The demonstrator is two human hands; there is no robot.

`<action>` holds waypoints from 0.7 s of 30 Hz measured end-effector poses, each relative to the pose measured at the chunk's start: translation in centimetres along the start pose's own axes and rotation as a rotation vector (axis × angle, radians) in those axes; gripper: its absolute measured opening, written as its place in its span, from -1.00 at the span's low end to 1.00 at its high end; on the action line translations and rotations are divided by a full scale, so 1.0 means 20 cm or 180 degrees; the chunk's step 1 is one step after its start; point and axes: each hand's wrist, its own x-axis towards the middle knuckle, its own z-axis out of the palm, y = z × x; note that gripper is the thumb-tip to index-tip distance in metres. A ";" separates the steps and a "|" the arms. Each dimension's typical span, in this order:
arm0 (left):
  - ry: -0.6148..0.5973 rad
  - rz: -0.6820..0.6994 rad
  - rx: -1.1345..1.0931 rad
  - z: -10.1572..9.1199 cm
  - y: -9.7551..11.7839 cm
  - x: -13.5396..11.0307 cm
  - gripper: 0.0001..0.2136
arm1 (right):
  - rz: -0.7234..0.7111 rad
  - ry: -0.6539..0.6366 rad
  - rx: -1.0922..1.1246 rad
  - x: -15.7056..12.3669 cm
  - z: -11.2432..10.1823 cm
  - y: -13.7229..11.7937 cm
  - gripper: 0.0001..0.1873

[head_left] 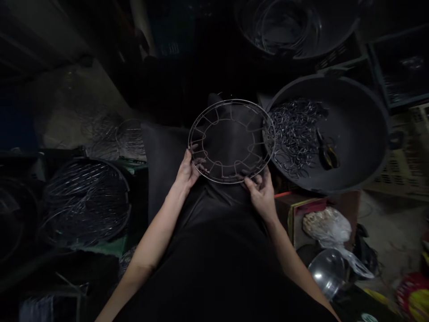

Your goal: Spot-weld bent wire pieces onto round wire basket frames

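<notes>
A round wire frame (pixel 233 101), with a wide outer ring and looped wires running in to a smaller inner ring, is held over the dark cloth on my lap. My left hand (pixel 192 169) grips its left lower rim, the fingers curled under the wire. On the lower right of the rim, my right hand (pixel 261 190) is closed with the thumb on top. Just right of the frame, a large dark pan (pixel 362 134) contains a heap of small bent wire pieces (pixel 293 134) and a pair of pliers (pixel 328 154) with yellow-marked handles. The frame's right edge overlaps the pan's rim in view.
At the left, a round container holds many thin wire pieces (pixel 87 201). Another large basin (pixel 295 49) with wire rings stands at the back. Below the pan are a clear plastic bag (pixel 326 226) and a shiny metal bowl (pixel 328 270). A yellowish crate (pixel 398 174) stands at the right.
</notes>
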 end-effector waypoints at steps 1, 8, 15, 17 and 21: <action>-0.0009 -0.0130 -0.0046 0.00 0.00 0.00 -0.62 | -0.0009 -0.0043 -0.0065 0.00 -0.01 -0.01 -0.11; 0.0099 -0.0791 -0.0100 -0.01 -0.09 0.03 -0.60 | -0.0047 0.0152 -0.0541 -0.01 -0.11 0.04 -0.05; 0.0073 -0.0660 -0.0186 0.00 -0.12 0.07 -0.63 | 0.0186 0.0242 -0.0306 0.05 -0.16 0.08 -0.16; 0.0105 -0.0491 -0.0236 0.00 -0.11 0.07 -0.69 | 0.0226 0.0247 -0.0105 0.06 -0.15 0.07 -0.17; 0.0324 -0.0028 -0.0377 0.01 -0.13 0.08 -0.76 | 0.0276 0.0116 0.0191 0.06 -0.12 0.05 -0.32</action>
